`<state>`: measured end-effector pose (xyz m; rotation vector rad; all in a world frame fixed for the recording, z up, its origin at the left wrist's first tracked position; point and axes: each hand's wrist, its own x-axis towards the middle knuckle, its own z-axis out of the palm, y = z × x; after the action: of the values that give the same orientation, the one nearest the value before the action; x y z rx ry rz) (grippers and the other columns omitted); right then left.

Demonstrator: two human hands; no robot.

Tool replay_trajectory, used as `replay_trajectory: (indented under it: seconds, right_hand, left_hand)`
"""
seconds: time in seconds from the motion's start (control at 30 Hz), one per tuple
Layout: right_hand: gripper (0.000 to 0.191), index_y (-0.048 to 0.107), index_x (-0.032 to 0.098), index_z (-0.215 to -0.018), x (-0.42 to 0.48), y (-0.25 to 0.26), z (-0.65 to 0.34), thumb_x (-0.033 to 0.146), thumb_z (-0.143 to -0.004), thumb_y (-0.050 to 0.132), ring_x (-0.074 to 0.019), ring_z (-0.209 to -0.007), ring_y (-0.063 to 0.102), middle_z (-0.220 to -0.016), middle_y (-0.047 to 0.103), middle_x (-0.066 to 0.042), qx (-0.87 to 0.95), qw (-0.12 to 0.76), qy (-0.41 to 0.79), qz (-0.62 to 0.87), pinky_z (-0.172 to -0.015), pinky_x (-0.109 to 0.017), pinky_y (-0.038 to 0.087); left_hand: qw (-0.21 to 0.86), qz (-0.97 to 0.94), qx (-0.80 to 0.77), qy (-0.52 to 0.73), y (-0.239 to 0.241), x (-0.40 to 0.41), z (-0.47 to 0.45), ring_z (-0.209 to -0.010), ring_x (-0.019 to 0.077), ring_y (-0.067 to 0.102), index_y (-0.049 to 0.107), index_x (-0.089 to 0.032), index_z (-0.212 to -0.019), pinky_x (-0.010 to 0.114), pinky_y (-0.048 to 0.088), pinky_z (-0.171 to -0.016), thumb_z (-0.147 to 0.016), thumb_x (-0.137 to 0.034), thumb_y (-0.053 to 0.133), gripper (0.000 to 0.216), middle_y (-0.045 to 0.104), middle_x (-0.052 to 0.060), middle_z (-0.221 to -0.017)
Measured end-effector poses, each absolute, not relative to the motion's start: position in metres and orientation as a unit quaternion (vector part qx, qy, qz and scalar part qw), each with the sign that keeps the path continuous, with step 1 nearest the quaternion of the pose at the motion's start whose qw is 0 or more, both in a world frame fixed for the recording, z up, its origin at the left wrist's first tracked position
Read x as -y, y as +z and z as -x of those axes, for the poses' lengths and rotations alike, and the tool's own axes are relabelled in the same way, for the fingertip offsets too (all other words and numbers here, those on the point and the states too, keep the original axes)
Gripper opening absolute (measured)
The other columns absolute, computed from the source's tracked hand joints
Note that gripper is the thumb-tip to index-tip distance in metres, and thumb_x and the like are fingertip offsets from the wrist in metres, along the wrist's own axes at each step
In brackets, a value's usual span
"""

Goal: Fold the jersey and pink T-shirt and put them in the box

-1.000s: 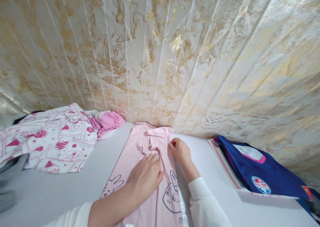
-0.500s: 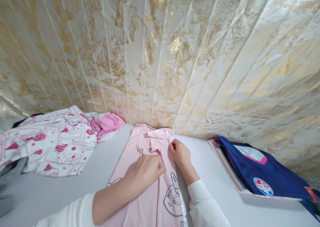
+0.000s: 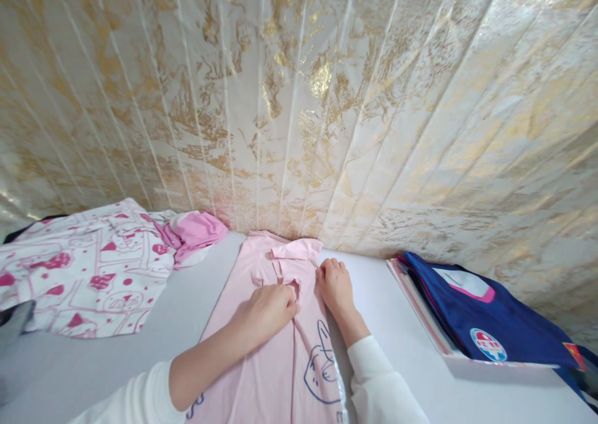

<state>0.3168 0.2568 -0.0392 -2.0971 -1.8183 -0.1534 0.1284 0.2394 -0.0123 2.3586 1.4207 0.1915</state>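
A pale pink shirt [image 3: 275, 362] with a dark blue line drawing lies lengthwise on the white surface, its far end folded over near the wall. My left hand [image 3: 271, 312] rests across its middle, fingers curled down and closed on the fabric beside a crease. At the shirt's right edge, my right hand [image 3: 335, 284] is also closed, the fingertips pinching the cloth's border. Both thumbs are partly hidden. Several small folds bunch up just beyond my left hand.
To the left is a heap with a white, pink-printed garment [image 3: 107, 274] and a bright pink cloth [image 3: 200, 234]. A stack topped by a navy garment [image 3: 495, 318] with badges lies on the right. A gold-patterned wall covering [image 3: 299, 100] rises behind the white surface [image 3: 397, 324].
My left hand has turned slightly, its thumb now tucked closer to the fingers. My right hand stays at the shirt's edge. The view has shifted a little to the right.
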Motion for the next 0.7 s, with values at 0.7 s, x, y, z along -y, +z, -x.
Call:
replay_trajectory:
  seconds: [0.7]
  right_hand:
    - [0.023,0.047,0.024,-0.1,-0.112,-0.031,-0.25,0.012,-0.081,0.047,-0.017,-0.056,0.065,-0.067,0.066,0.003,0.751,0.164,0.016,0.64,-0.046,-0.024,0.035]
  left_hand:
    - [0.17,-0.818,-0.532,0.137,-0.015,-0.25,-0.146,-0.085,0.0254,0.069,0.07,-0.024,-0.085,0.033,0.043,-0.076,-0.086,-0.026,0.053,0.017,0.074,0.002,-0.083]
